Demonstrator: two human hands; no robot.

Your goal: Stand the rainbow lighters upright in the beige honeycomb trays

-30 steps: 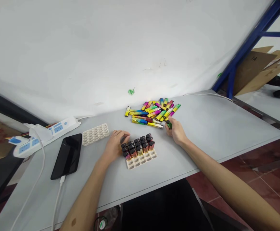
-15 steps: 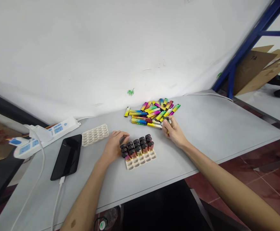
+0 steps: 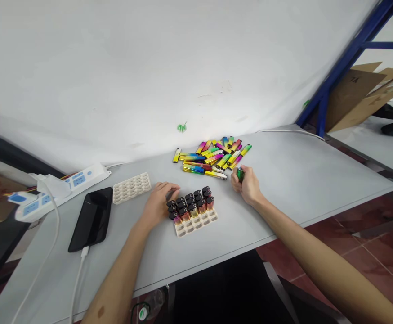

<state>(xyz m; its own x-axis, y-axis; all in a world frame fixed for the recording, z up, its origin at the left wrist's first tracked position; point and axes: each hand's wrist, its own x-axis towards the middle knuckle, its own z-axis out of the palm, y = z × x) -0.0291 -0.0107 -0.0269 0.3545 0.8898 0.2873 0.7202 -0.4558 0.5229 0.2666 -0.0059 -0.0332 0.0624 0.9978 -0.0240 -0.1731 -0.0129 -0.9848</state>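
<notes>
My right hand [image 3: 247,185] is closed around a green lighter [image 3: 240,173], just in front of a loose pile of shiny multicoloured lighters [image 3: 213,157]. Most of the held lighter is hidden by my fingers. My left hand [image 3: 158,203] rests on the table with its fingers loosely bent and apart, against the left end of a cream moulded tray [image 3: 196,225]; whether it touches the tray is hidden. Several lighters with black tops [image 3: 192,206] stand upright in the tray's back rows. The oval slots of its front rows show bare.
A second cream tray [image 3: 132,188] with bare slots lies to the left. Beyond it are a black phone [image 3: 91,219] on a white charging cable [image 3: 78,281] and a white power strip [image 3: 63,191]. A white wall [image 3: 183,81] borders the back of the grey table [image 3: 301,180].
My right hand has drawn slightly away from the pile with the lighter, whose green end now shows above the fingers. The view has shifted a little; my left hand stays beside the tray.
</notes>
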